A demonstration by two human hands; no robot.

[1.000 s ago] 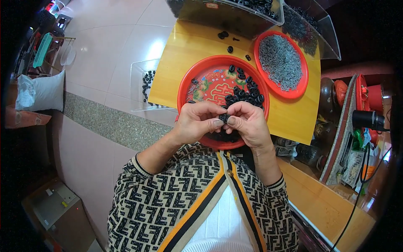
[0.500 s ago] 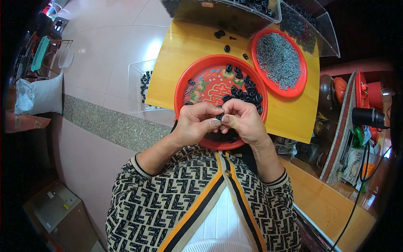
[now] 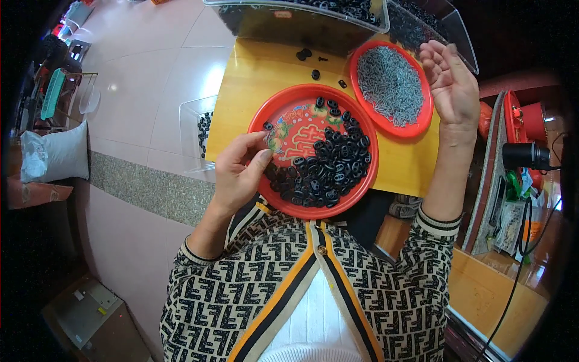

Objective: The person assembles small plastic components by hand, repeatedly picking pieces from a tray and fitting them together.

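Observation:
My left hand is at the left rim of a round red tray, its thumb and index finger apart with nothing visible between them. Many small black oval plastic pieces with holes lie heaped in the tray's near and right part; a few lie apart near its far side. My right hand is raised beside the right edge of a second red tray, palm showing, fingers loosely bent and apart. That tray holds a pile of small grey screws. Nothing shows in the right hand.
The trays rest on a yellow board, where several loose black pieces lie. Clear bins of black parts stand at the far edge. A clear box is left of the board. Shelves with a black cylindrical device and cable are at right.
My hands, together over the black pieces before, have parted. The left drew back to the tray's left rim; the right moved up and right beside the screw tray.

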